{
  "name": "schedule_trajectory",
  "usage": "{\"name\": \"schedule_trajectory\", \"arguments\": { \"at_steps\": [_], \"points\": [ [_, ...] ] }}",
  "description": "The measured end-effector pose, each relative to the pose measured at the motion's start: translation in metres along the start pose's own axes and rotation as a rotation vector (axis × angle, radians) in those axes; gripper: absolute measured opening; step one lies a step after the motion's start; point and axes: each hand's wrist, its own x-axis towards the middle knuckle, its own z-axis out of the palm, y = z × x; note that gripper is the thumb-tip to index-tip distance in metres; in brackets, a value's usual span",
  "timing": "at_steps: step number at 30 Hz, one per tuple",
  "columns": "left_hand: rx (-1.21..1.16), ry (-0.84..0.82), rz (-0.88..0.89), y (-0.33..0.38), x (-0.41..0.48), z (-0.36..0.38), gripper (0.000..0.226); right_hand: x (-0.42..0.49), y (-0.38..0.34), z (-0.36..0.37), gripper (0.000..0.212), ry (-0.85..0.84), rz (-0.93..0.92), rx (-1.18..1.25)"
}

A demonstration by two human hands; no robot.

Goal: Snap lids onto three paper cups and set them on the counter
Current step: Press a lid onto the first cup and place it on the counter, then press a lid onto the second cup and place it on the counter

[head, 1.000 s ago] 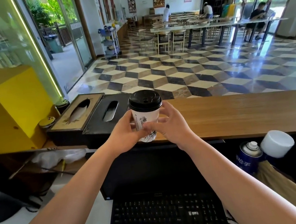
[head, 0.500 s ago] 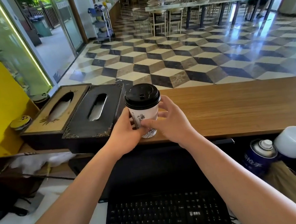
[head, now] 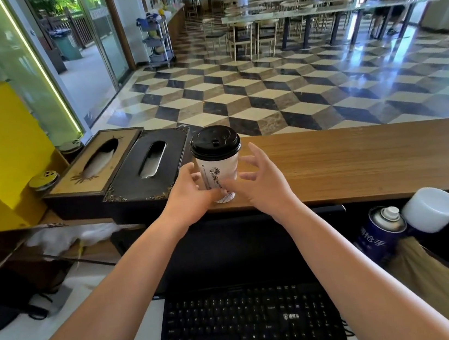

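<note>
White paper cup (head: 220, 174) with black plastic lid (head: 214, 141) stands at frame centre on the near edge of the wooden counter (head: 358, 158), left hand (head: 189, 195) clasping its lower wall, right hand (head: 259, 182) spread clear; release should be straight and gentle, avoiding tipping.

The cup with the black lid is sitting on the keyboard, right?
No. The head view shows the cup with the black lid standing on the wooden counter, beside the dark tissue box. The keyboard lies lower, nearer the person.
</note>
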Motion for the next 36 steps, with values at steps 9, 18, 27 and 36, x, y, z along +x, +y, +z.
{"name": "schedule_trajectory", "arguments": {
  "at_steps": [9, 18, 27, 36],
  "points": [
    [0.129, 0.035, 0.023, 0.039, -0.064, -0.013, 0.064, -0.083, -0.035, -0.022, 0.049, 0.185, -0.164, -0.221],
    [0.506, -0.112, 0.232, 0.023, -0.176, -0.019, 0.042, -0.205, -0.046, -0.023, 0.036, -0.095, -0.279, -0.589],
    [0.740, -0.314, 0.090, -0.098, -0.267, 0.020, 0.041, -0.311, 0.044, -0.004, 0.031, -0.375, 0.052, -0.793],
    [0.936, -0.488, -0.346, -0.229, -0.330, 0.034, 0.088, -0.371, 0.147, 0.022, 0.056, -0.470, 0.422, -0.719]
  ]
}}
